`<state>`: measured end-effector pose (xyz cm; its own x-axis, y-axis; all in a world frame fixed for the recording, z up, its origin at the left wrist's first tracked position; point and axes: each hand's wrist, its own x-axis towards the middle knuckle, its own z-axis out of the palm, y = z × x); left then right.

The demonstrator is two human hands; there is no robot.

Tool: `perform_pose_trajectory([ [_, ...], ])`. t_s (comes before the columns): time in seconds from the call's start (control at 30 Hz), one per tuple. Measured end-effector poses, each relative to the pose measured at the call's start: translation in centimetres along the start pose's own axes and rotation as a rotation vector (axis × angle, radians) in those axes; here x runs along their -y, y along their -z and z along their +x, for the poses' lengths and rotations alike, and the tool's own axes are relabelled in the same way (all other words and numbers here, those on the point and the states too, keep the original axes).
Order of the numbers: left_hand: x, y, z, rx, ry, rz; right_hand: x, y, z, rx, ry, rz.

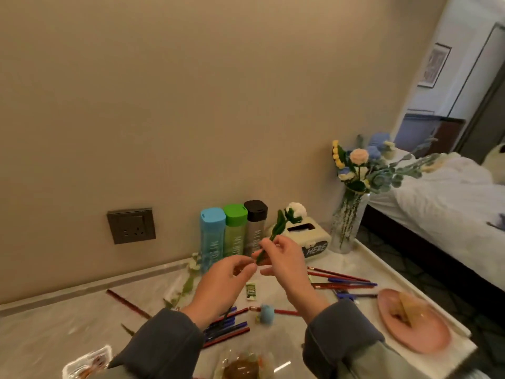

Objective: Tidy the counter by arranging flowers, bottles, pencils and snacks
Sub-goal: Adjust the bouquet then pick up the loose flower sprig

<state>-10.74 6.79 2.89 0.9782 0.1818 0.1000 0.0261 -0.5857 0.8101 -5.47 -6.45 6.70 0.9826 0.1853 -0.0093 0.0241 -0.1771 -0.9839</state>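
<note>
My right hand point(284, 265) pinches the green stem of a white knitted flower point(296, 211), held tilted above the counter in front of three bottles. My left hand point(224, 280) hovers just left of the stem's lower end, fingers curled and apart, holding nothing that I can see. A blue bottle point(210, 236), a green bottle point(235, 228) and a grey bottle point(255, 222) stand side by side against the wall. A glass vase point(347, 225) with several knitted flowers stands at the back right. Red and blue pencils point(341, 280) lie scattered on the marble counter point(68, 318).
A leafy sprig point(185, 285) lies left of my hands. A small green snack packet point(250, 290), a blue eraser-like piece point(266, 313), a pink plate point(410, 324) with food, wrapped snacks point(240, 367) and a tissue box point(308, 239) are around. A wall socket point(131, 225) is at the left, a bed at the right.
</note>
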Motion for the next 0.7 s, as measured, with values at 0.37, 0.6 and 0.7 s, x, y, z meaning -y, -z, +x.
perform_pose_trajectory([
  [0.37,-13.2,-11.3,7.5,-0.074,-0.229,-0.107,2.5,17.2,5.9,-0.084,0.179,0.039],
  [0.6,-19.2,-17.8,11.9,-0.036,-0.277,-0.223,3.1,26.9,9.2,-0.155,0.346,-0.140],
  [0.7,-20.8,-18.8,14.0,-0.049,-0.323,-0.159,3.1,29.7,9.8,-0.239,0.446,-0.273],
])
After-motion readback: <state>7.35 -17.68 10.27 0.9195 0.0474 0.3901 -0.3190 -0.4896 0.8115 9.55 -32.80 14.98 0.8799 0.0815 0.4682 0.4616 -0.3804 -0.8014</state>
